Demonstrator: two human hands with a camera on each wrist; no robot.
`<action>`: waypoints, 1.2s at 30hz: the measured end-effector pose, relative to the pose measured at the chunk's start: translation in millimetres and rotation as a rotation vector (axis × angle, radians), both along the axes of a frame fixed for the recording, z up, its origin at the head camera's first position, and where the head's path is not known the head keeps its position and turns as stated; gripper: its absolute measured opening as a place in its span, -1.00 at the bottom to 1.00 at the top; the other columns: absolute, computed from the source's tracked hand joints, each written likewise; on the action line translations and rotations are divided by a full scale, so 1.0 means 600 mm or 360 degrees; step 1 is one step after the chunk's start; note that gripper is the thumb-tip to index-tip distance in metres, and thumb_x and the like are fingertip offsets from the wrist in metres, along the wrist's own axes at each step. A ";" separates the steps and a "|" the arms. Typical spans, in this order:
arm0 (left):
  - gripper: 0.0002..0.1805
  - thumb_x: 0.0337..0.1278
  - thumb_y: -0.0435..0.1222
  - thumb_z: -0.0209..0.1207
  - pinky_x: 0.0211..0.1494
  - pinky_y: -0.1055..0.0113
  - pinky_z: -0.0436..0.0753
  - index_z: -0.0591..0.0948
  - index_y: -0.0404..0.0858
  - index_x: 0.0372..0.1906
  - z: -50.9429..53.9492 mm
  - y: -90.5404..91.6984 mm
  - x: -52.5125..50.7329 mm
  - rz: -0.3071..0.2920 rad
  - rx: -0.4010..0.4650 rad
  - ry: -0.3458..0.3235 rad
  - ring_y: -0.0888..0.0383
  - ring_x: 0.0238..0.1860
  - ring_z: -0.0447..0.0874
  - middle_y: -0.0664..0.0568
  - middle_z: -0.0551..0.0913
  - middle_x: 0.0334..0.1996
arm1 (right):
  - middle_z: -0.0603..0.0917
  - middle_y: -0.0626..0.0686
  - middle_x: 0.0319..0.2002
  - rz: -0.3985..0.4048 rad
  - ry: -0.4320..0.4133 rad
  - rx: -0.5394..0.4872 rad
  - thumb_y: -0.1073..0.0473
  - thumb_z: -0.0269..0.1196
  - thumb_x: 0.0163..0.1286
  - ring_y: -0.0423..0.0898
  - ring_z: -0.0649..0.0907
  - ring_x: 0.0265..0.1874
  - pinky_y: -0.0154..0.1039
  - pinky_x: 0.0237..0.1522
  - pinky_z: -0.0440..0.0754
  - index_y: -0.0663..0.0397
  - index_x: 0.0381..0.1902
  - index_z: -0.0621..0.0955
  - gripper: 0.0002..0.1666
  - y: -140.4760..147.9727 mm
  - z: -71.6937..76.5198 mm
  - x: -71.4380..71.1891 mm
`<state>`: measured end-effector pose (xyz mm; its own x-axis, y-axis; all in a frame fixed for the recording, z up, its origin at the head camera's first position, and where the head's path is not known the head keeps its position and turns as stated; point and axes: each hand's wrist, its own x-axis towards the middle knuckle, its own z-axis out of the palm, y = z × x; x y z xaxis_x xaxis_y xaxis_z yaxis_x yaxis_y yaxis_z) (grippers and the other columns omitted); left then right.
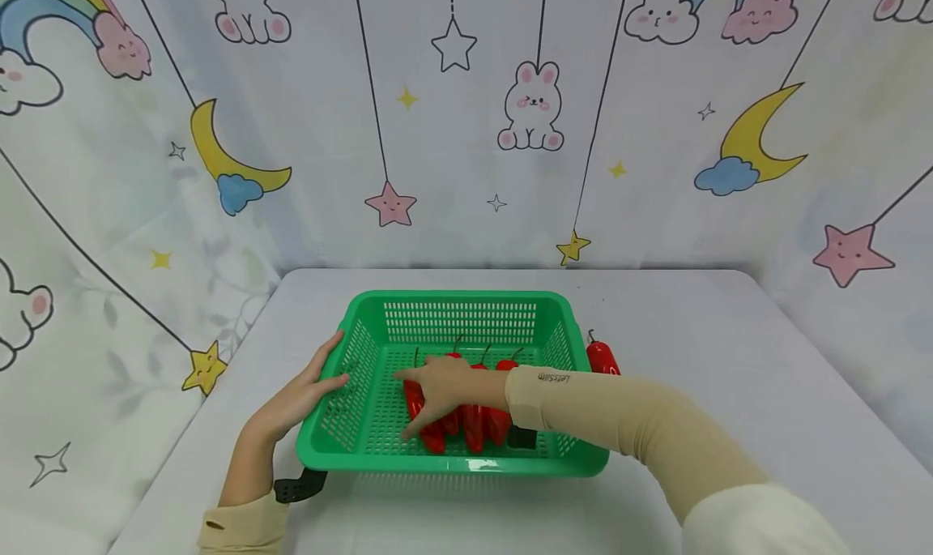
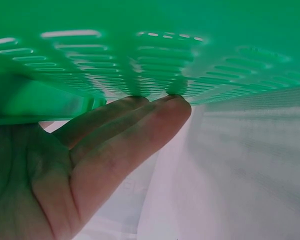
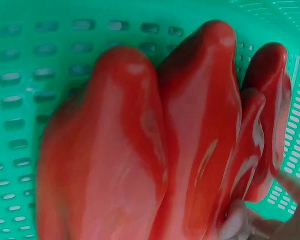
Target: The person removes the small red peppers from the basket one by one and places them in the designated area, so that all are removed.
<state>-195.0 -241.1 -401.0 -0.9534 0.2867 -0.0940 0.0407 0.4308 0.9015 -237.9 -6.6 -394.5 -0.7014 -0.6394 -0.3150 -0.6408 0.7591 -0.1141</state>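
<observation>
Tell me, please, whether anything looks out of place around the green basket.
Yes: one red pepper lies on the table, outside the green basket, near its right side. It looks odd because the other peppers lie together inside. I see no spill.

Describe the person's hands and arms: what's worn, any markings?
Left hand: no glove; left sleeve beige, small dark mark near the cuff; black strap by the wrist.
Right hand: no glove; right sleeve beige, close-fitting, dark lettering near the cuff; white fabric higher up the arm.
No cables visible.
</observation>
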 end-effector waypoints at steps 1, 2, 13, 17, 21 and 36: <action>-0.24 0.34 -0.18 -0.07 0.23 -0.30 -0.10 -0.23 0.02 0.45 0.000 0.000 0.000 0.0001 0.0001 -0.0004 -0.20 0.39 -0.36 -0.12 -0.30 0.43 | 0.47 -0.03 0.06 -0.0005 0.0010 0.0027 -0.56 0.22 -0.18 -0.15 0.43 0.04 -0.32 -0.52 0.47 -0.46 0.35 0.20 0.10 -0.003 -0.002 0.001; -0.24 0.34 -0.18 -0.07 0.23 -0.30 -0.10 -0.23 0.02 0.45 0.000 0.000 0.000 0.0001 0.0001 -0.0007 -0.20 0.39 -0.35 -0.12 -0.30 0.43 | 0.48 -0.03 0.06 -0.0011 0.0027 0.0051 -0.57 0.21 -0.19 -0.15 0.43 0.03 -0.32 -0.53 0.46 -0.47 0.35 0.19 0.10 -0.006 -0.004 0.001; -0.24 0.33 -0.20 -0.06 0.24 -0.29 -0.10 -0.22 0.01 0.45 0.000 0.004 0.001 0.0002 0.0021 -0.0010 -0.18 0.39 -0.36 -0.11 -0.30 0.43 | 0.49 -0.05 -0.16 -0.0046 0.0245 0.0184 -0.65 0.18 -0.28 -0.15 0.46 -0.22 -0.26 -0.48 0.44 -0.49 0.32 0.23 0.14 -0.016 -0.025 0.009; -0.24 0.33 -0.19 -0.06 0.24 -0.29 -0.11 -0.22 0.03 0.45 0.000 0.003 0.000 0.0004 0.0009 -0.0012 -0.19 0.39 -0.36 -0.11 -0.30 0.43 | 0.48 -0.04 -0.16 -0.0047 0.0277 0.0183 -0.65 0.18 -0.30 -0.11 0.44 -0.13 -0.23 -0.41 0.47 -0.47 0.32 0.25 0.14 -0.018 -0.029 0.012; -0.24 0.33 -0.18 -0.06 0.24 -0.29 -0.12 -0.22 0.04 0.45 0.001 0.002 0.001 0.0008 0.0006 -0.0014 -0.19 0.39 -0.37 -0.11 -0.30 0.43 | 0.49 -0.02 -0.14 -0.0033 0.0278 0.0170 -0.58 0.23 -0.23 -0.09 0.43 -0.06 -0.24 -0.39 0.50 -0.43 0.30 0.27 0.08 -0.022 -0.028 0.014; -0.23 0.33 -0.17 -0.05 0.23 -0.30 -0.11 -0.23 0.04 0.45 0.002 0.000 0.002 -0.0012 -0.0005 0.0006 -0.19 0.39 -0.37 -0.10 -0.31 0.43 | 0.47 0.00 -0.17 -0.0034 0.0154 0.0065 -0.42 0.34 -0.18 -0.08 0.43 -0.10 -0.28 -0.47 0.49 -0.36 0.28 0.30 0.01 -0.019 -0.028 0.010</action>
<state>-193.7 -241.2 -399.5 -0.9515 0.2938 -0.0912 0.0474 0.4332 0.9001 -231.7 -17.8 -411.4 -0.7430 -0.6121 -0.2707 -0.6311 0.7754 -0.0212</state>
